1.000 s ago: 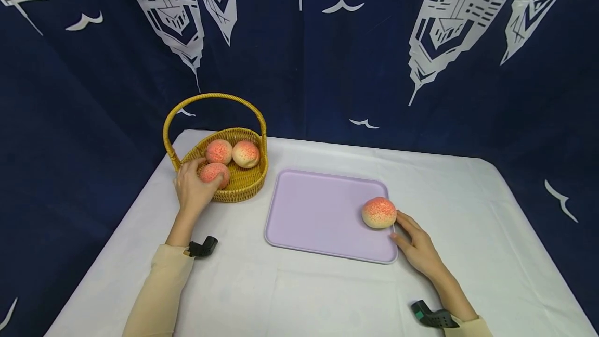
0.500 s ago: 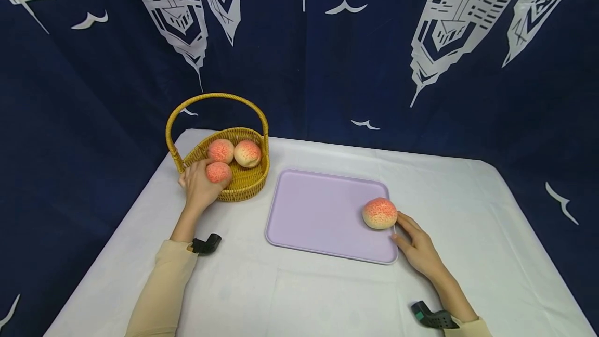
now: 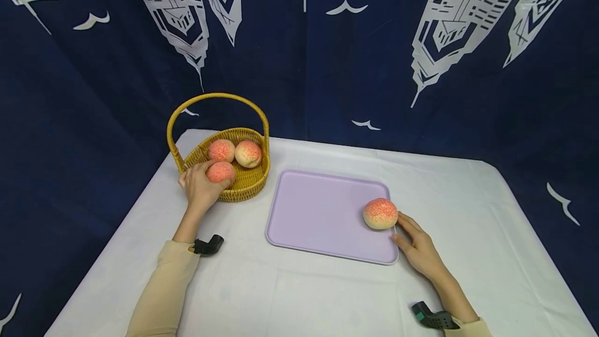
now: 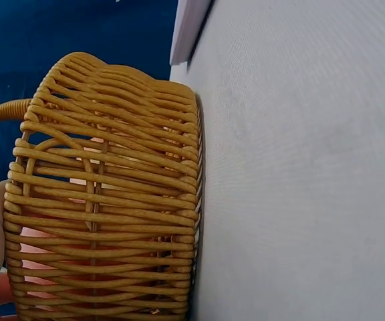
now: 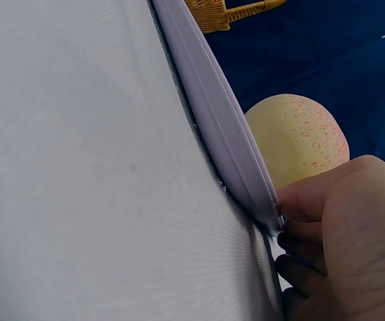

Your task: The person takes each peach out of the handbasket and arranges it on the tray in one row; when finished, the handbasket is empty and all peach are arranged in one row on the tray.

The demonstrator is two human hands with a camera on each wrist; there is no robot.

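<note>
In the head view my left hand [image 3: 200,186] reaches over the near left rim of a yellow wicker basket [image 3: 252,187]. It grips a pink peach [image 3: 221,172] between thumb and fingers. The left wrist view shows the woven basket wall [image 4: 112,200], with pink showing through its gaps. At the right end of a lilac tray [image 3: 318,212], my right hand [image 3: 421,251] has its fingers loosely extended and its thumb at the rim. One peach [image 3: 380,214] sits on the tray, right by those fingertips; the right wrist view shows its pale side [image 5: 293,140].
Two more peaches, one at the back left [image 3: 221,151] and one at the right [image 3: 248,154], lie inside the basket. Its tall handle [image 3: 217,95] arches above them. A white cloth [image 3: 327,295] covers the table, and a dark blue printed curtain [image 3: 304,66] hangs behind.
The peach in my left hand has shifted slightly to the right and up within the basket. My right hand and the peach on the tray stay in place.
</note>
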